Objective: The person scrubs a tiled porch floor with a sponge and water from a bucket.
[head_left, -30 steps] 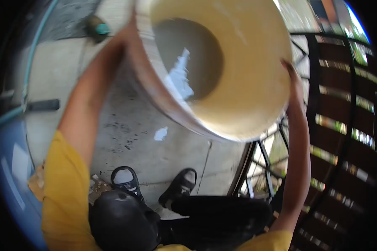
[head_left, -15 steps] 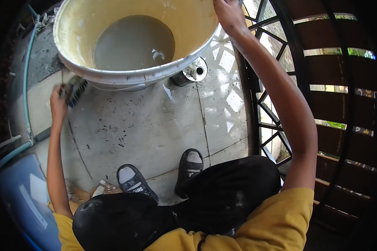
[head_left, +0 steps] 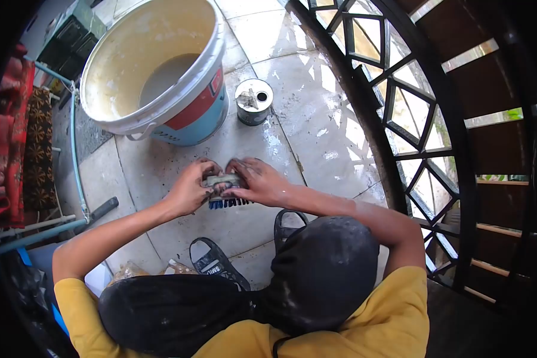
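Note:
Between my two hands is a dirty scrub brush [head_left: 223, 184] with dark and blue bristles pointing down toward me, held above the tiled floor. My left hand [head_left: 192, 186] grips its left end, and my right hand [head_left: 258, 181] has its fingers curled round the right end. Dark grime smears the fingers of both. Beyond them stands a large white bucket [head_left: 192, 106] with a red and blue label and greyish liquid inside. To its right is a small can [head_left: 254, 102] with a pale, stained top and a dark round hole.
A black metal lattice [head_left: 394, 113] runs along the right side. At the left are a light-blue pipe frame [head_left: 73, 149] and red cloth [head_left: 5, 137]. My sandalled feet [head_left: 216, 262] rest on wet, dirt-specked tiles [head_left: 152, 197].
The brush has come from beside the bucket to in front of me. My right hand has left the bucket's rim and joined my left on the brush. The bucket now appears further left.

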`<state>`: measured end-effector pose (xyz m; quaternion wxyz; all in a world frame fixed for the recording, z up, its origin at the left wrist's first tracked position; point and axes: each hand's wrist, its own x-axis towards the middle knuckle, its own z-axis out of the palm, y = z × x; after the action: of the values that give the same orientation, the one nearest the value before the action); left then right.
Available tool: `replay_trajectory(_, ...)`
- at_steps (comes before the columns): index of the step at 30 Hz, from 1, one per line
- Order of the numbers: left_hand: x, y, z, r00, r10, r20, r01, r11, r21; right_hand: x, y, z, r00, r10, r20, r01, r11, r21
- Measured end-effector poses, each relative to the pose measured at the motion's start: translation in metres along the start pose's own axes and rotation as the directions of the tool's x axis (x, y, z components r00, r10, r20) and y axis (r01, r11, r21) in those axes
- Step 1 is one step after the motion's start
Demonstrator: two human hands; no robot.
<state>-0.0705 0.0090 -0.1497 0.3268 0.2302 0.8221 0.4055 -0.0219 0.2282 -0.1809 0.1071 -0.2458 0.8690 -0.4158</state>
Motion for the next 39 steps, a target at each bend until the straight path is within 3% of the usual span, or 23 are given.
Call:
replay_trajectory(1,0.005,0.011,-0.001,1.000,-0.004,0.006,0.004,1.000,0.016,-0.007,0.004,-0.008,1.000,-0.003,-0.015,0.003,1.000,0.010)
replay_trajectory(3,0.007,0.046,-0.010,0.987,0.161,0.022,-0.162,0.968,0.193,-0.027,0.014,-0.023,0.934,0.305,0.184,-0.329,0.938,0.114)
replay_trajectory(7,-0.011,0.106,-0.058,0.916,-0.088,0.392,-0.052,0.941,0.333,-0.088,0.092,-0.037,0.763,0.614,0.202,-0.628,0.778,0.010)
replay_trajectory(9,-0.034,0.137,-0.080,0.860,-0.233,0.454,0.056,0.927,0.371,-0.122,0.125,-0.032,0.697,0.714,-0.071,-0.717,0.694,-0.064)
replay_trajectory(10,-0.046,0.147,-0.088,0.852,-0.268,0.450,0.078,0.914,0.398,-0.132,0.139,-0.030,0.695,0.716,-0.062,-0.719,0.693,-0.053)
replay_trajectory(12,-0.063,0.173,-0.097,0.865,-0.383,0.324,0.272,0.901,0.339,-0.147,0.163,-0.024,0.574,0.726,-0.380,-0.792,0.610,-0.029)
replay_trajectory(13,-0.072,0.174,-0.094,0.891,-0.403,0.210,0.338,0.896,0.287,-0.151,0.176,-0.016,0.572,0.732,-0.370,-0.793,0.609,-0.023)
replay_trajectory(15,-0.082,0.173,-0.087,0.906,-0.420,0.056,0.405,0.896,0.181,-0.154,0.203,-0.005,0.621,0.448,-0.643,-0.704,0.679,-0.208)
replay_trajectory(18,-0.078,0.164,-0.079,0.899,-0.436,0.027,0.433,0.897,0.088,-0.122,0.228,-0.058,0.582,0.557,-0.593,-0.726,0.685,-0.070)
replay_trajectory(21,-0.068,0.139,-0.065,0.892,-0.438,-0.107,0.430,0.898,-0.095,-0.073,0.311,-0.145,0.412,0.408,-0.815,-0.728,0.685,-0.026)
replay_trajectory(22,-0.058,0.133,-0.060,0.896,-0.432,-0.099,0.424,0.901,-0.094,-0.055,0.341,-0.173,0.423,0.225,-0.878,-0.733,0.654,-0.186)
replay_trajectory(25,-0.038,0.117,-0.053,0.885,-0.466,0.008,0.466,0.885,0.003,-0.010,0.385,-0.229,0.449,0.421,-0.788,-0.836,0.509,-0.204)
replay_trajectory(27,-0.042,0.112,-0.050,0.848,-0.529,-0.002,0.529,0.848,-0.043,-0.005,0.402,-0.215,0.247,0.421,-0.873,-0.910,0.411,-0.060)
replay_trajectory(29,-0.062,0.097,-0.055,0.821,-0.568,-0.051,0.567,0.823,-0.027,-0.029,0.375,-0.163,0.376,0.444,-0.813,-0.917,0.305,-0.257)
replay_trajectory(30,-0.060,0.102,-0.057,0.818,-0.572,-0.060,0.574,0.819,0.017,-0.046,0.346,-0.133,0.476,0.619,-0.625,-0.879,0.309,-0.364)
replay_trajectory(31,-0.055,0.107,-0.057,0.816,-0.575,-0.060,0.576,0.818,-0.001,-0.067,0.308,-0.099,0.514,0.544,-0.664,-0.843,0.464,-0.273)
replay_trajectory(33,-0.042,0.112,-0.055,0.828,-0.555,-0.075,0.560,0.826,0.072,-0.095,0.311,-0.060,0.636,-0.005,-0.772,-0.634,0.567,-0.526)
replay_trajectory(34,-0.039,0.110,-0.055,0.842,-0.537,-0.050,0.539,0.841,0.052,-0.081,0.306,-0.071,0.578,0.257,-0.775,-0.735,0.577,-0.357)
replay_trajectory(35,-0.035,0.109,-0.055,0.835,-0.549,-0.040,0.550,0.833,0.054,-0.058,0.322,-0.103,0.471,0.591,-0.655,-0.878,0.385,-0.284)
replay_trajectory(36,-0.032,0.108,-0.055,0.817,-0.576,-0.014,0.576,0.815,0.067,-0.036,0.360,-0.131,0.482,0.387,-0.786,-0.865,0.353,-0.356)
replay_trajectory(37,-0.029,0.107,-0.054,0.804,-0.595,0.003,0.593,0.802,0.076,-0.010,0.390,-0.161,0.327,0.246,-0.913,-0.932,0.244,-0.268)
replay_trajectory(38,-0.034,0.100,-0.053,0.757,-0.653,0.015,0.652,0.756,0.062,0.008,0.378,-0.190,0.213,0.405,-0.889,-0.953,0.287,-0.098)
replay_trajectory(39,-0.039,0.102,-0.058,0.755,-0.655,0.023,0.652,0.754,0.077,-0.007,0.372,-0.173,0.200,0.416,-0.887,-0.957,0.278,-0.085)
